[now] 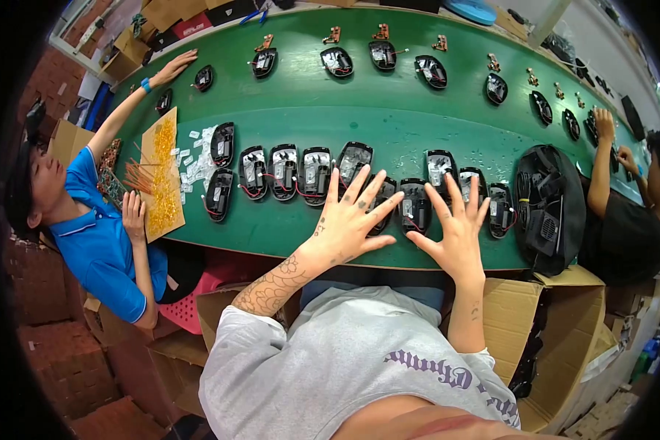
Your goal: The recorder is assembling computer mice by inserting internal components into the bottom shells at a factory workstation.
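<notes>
My left hand [348, 220] is spread flat, palm down, with its fingertips over a black oval plastic housing [356, 156] and partly hiding another housing [382, 192] beside it. My right hand [456, 226] is spread the same way, its fingers reaching over a housing [441, 165] and a neighbouring housing [471, 182]. Between my hands lies one more housing [415, 202] with a red wire. Neither hand grips anything; whether the fingers touch the housings I cannot tell. Several similar open housings with thin wires, such as the one [253, 172] left of my hands, form the row.
Small clear plastic pieces [196, 163] and a cardboard sheet with yellow bits [164, 176] lie left. A black bag [548, 209] stands right. More housings and small brown circuit boards [333, 34] line the far green table [301, 99]. A person in blue [103, 235] and another in black [627, 220] flank me.
</notes>
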Demonstrator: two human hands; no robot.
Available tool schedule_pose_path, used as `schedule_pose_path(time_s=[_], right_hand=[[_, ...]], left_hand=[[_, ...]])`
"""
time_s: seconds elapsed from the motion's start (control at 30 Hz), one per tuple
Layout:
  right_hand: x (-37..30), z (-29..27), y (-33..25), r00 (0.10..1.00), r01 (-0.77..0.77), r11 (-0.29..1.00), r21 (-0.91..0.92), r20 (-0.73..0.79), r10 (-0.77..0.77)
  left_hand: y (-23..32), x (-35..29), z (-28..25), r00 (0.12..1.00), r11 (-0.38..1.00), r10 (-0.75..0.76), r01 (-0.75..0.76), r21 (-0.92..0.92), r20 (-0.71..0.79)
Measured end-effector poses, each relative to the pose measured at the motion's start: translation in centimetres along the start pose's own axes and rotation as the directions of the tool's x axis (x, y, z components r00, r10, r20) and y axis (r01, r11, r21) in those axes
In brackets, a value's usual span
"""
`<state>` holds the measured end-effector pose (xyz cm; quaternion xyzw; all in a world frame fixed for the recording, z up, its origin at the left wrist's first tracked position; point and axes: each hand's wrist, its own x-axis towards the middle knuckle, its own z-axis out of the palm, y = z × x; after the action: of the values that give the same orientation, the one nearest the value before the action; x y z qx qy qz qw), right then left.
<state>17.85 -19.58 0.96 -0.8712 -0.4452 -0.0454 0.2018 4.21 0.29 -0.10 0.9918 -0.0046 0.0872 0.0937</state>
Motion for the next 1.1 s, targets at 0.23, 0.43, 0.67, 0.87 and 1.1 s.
schedule_pose_path(time_s=[0.23, 0.43, 0.67, 0.87, 1.1], right_hand=[[1.0, 2.0, 1.3, 0.997, 0.037, 0.999, -0.025, -0.06, -0.039], [1.6, 3.0, 2.0, 0.982, 0.054, 0.998, -0.025, -0.181, -0.058], [-0.4, 1.2, 3.4, 0.915, -0.076, 0.958, 0.278, -0.361, 0.177], [-1.0, -0.6, 4.4, 0.964, -0.218, 0.967, -0.134, -0.187, 0.191], [0.2, -0.3, 4.4, 0.989, -0.137, 0.966, -0.218, 0.022, 0.146]], left_hand=[[-0.9, 2.2, 2.2, 0.981, 0.998, -0.027, 0.037, 0.05, -0.193], [-1.2, 3.0, 2.6, 0.967, 0.987, -0.057, 0.092, 0.132, -0.248], [-1.8, 2.2, 0.0, 0.961, 0.981, -0.07, 0.116, 0.157, -0.269], [-3.2, 1.8, 0.2, 0.995, 0.978, 0.003, 0.017, 0.206, -0.097], [-3.9, 3.8, 1.0, 0.989, 0.972, 0.147, -0.143, 0.186, -0.003]])
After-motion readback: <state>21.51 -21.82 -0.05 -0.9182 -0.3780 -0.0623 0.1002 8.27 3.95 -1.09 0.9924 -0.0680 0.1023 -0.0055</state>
